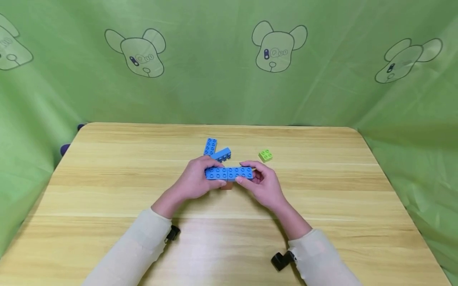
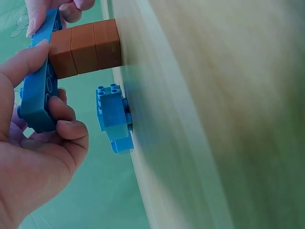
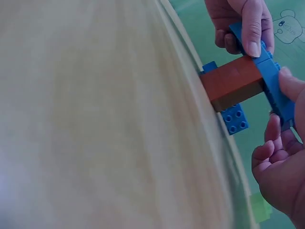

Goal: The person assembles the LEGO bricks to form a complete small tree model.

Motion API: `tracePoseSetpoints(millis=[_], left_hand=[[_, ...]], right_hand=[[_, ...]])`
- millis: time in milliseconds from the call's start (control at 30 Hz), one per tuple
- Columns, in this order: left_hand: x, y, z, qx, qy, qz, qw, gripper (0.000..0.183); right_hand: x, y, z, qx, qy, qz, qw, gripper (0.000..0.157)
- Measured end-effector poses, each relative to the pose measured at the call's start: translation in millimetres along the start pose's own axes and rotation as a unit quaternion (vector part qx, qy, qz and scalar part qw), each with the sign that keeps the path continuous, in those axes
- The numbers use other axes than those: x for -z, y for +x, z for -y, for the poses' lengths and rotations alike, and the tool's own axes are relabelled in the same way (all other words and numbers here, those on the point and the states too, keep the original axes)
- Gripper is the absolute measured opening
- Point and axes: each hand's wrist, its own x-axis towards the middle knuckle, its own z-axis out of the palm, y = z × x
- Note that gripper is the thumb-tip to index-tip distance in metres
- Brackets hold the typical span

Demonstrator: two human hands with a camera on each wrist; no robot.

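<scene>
Two long blue bricks lie end to end, studs up, on top of a brown stack (image 2: 86,47) of three bricks standing on the table. My left hand (image 1: 195,178) grips the left blue brick (image 1: 216,174), thumb on the near side and fingers at the far side and beneath. On the right blue brick (image 1: 240,172), my right hand (image 1: 265,184) pinches with its thumb in front and forefinger behind. Both blue bricks overhang the stack to either side. From above, the hands and bricks hide most of the stack.
Behind the left hand are two more blue bricks, one studs up (image 1: 210,146) and one on its side (image 1: 223,153). A small lime green brick (image 1: 265,155) sits beyond the right hand. The wooden table (image 1: 340,190) meets a green curtain (image 1: 214,95) at the back.
</scene>
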Motion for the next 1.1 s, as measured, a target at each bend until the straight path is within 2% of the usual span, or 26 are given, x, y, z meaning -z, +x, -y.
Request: tracePoseSetpoints(millis=[167,300,500,600,867,1100], left_hand=[[0.8,-0.4,2.5,0.002,-0.004,0.006,1.0,0.048],[6.4,-1.8,7.2,0.015,-0.014,0.016,0.9997,0.057],[22.0,-6.3,19.4,0.046,-0.068,0.05,0.9954,0.068],[28.6,-6.2,25.9,0.057,-0.073,0.051,0.9944,0.065],[36.7,5.6,40.3,0.079,-0.052,0.017,0.9954,0.048],[36.9,20.5,47.9,0.099,-0.041,0.023,0.994,0.046]], right_hand=[[-4.0,-1,-11,-0.024,0.074,-0.006,0.997,0.045],[-4.5,-1,-16,-0.028,0.089,-0.012,0.996,0.04],[-2.6,0,-16,-0.031,0.099,-0.021,0.994,0.04],[-2.8,0,-15,-0.03,0.103,-0.024,0.994,0.041],[-6.8,-2,-17,-0.025,0.119,-0.025,0.992,0.042],[-8.0,-1,-19,-0.024,0.118,-0.023,0.993,0.042]])
